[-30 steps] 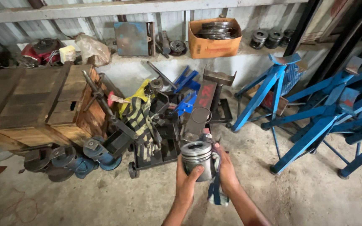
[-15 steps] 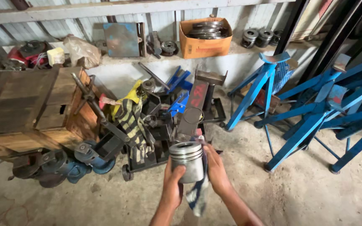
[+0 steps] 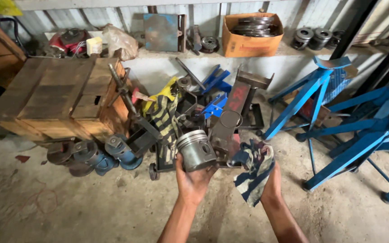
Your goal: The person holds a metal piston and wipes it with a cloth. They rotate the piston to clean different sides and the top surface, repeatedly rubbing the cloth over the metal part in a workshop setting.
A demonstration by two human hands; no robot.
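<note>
A grey metal piston (image 3: 196,150), ringed near its crown and tilted to the right, rests in my left hand (image 3: 196,179), whose fingers cup it from below. My right hand (image 3: 272,180) is a short way to the right and grips a crumpled dark patterned rag (image 3: 254,168) that hangs over its fingers. The rag does not touch the piston. Both forearms reach up from the bottom edge of the head view.
Behind the hands lies a heap of metal tools and parts (image 3: 190,112) on the concrete floor. A wooden crate (image 3: 55,96) stands at the left, blue steel stands (image 3: 338,112) at the right. A cardboard box of metal rings (image 3: 252,32) sits on the back ledge.
My right hand has come off the piston and drawn the rag away to the right. The piston now sits in my left hand alone, tilted instead of upright.
</note>
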